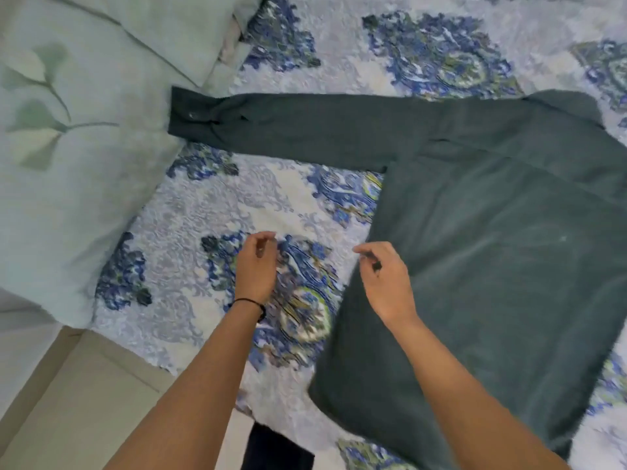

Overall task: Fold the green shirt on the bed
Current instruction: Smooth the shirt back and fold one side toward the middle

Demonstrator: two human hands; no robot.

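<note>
The dark green shirt [502, 252] lies flat on the bed, back side up, filling the right half of the view. Its left sleeve [305, 127] stretches straight out to the left, and the cuff rests against a pillow. My left hand [256, 269] hovers over the bedspread left of the shirt, fingers loosely curled, holding nothing. My right hand [385, 276] hovers over the shirt's left side edge, fingers bent and empty. The shirt's right side runs out of view.
The bedspread [217, 205] is white with blue paisley patches. Pale green pillows [68, 137] with a leaf print lie at the left and top left. The bed's near edge and the beige floor [78, 401] show at the bottom left. A dark cloth [278, 449] hangs at the bottom edge.
</note>
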